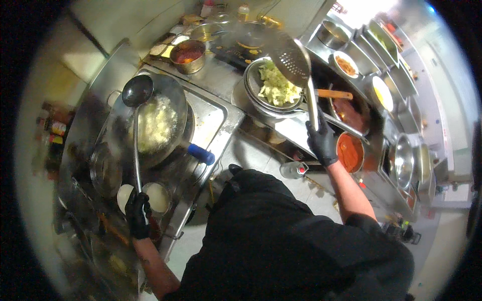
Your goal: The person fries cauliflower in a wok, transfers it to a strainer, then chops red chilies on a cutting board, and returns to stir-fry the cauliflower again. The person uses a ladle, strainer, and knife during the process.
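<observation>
In a black glove, my left hand (138, 215) grips the long metal handle of a wok ladle (138, 91). The ladle's dark bowl is over the far-left rim of a wok (174, 84), which holds pale, foaming liquid (160, 122). My right hand (322, 142), also gloved, holds a perforated skimmer (290, 60) by its handle. The skimmer's round head is raised beside a mesh strainer (260, 98) heaped with chopped pale-green vegetables (278, 84). That strainer rests on a metal pot (241, 94).
A blue wok handle (201, 154) juts toward me over the stove edge. Past the strainer are a pot of red sauce (187, 56) and a pan with an orange handle (335, 93). Orange-red sauce fills a container (350, 152) near my right wrist. A plastic jug (293, 170) stands on the floor.
</observation>
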A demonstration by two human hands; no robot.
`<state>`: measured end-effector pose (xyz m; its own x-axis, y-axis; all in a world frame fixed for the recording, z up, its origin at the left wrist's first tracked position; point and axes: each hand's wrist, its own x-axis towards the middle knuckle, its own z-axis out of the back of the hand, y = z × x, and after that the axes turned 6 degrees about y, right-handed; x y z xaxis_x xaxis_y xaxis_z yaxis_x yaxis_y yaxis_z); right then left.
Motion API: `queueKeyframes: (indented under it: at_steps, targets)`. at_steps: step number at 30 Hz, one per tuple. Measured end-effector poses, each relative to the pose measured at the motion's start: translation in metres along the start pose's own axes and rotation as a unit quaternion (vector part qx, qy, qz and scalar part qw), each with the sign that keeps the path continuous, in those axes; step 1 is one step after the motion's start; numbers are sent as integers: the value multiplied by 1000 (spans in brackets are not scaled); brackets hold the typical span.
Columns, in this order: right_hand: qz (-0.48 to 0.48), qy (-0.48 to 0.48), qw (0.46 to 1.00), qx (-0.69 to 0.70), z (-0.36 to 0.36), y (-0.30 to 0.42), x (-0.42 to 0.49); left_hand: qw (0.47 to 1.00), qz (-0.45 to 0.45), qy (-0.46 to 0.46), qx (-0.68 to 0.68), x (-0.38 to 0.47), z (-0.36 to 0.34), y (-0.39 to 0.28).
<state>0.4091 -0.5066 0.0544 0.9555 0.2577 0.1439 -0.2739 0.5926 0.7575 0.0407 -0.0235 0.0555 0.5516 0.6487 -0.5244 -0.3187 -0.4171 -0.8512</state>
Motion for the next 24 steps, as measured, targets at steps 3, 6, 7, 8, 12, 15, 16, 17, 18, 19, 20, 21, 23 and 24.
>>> queueKeyframes:
  at_steps: [3,6,7,8,12,15,16,17,18,19,20,21,23,24]
  targets:
    - [-123,17,989,76,5,7,9,998,-56,15,18,-2,12,15]
    - [-175,38,916,359,9,16,23,1000,-12,0,-15,-7,33,33]
    - [-197,37,886,417,9,19,31,1000,12,7,4,-10,43,37]
    - [-206,14,842,499,6,21,34,999,-34,-1,19,-10,47,46]
    - [-132,223,661,704,1,35,49,999,13,-3,29,-22,67,66]
    - [-198,101,699,680,-18,55,54,928,-180,-83,316,-30,66,72]
    - [-203,159,644,720,-24,63,52,911,-216,-105,334,-32,63,73]
    - [-215,123,689,682,-36,71,56,954,-201,-100,198,-33,57,74]
    - [-231,120,685,680,-48,79,59,982,-135,-120,47,-33,53,72]
    - [-237,137,688,672,-58,86,62,980,-144,-120,-67,-33,49,71]
    - [-276,116,697,652,-68,92,65,965,-103,-146,-192,-31,46,69]
    - [-273,165,680,660,-82,97,71,933,-60,-169,-313,-27,44,66]
    - [-217,223,740,597,-106,104,80,975,-58,-171,-130,-25,51,59]
    - [-225,269,728,589,-119,107,86,980,-63,-189,-24,-20,55,57]
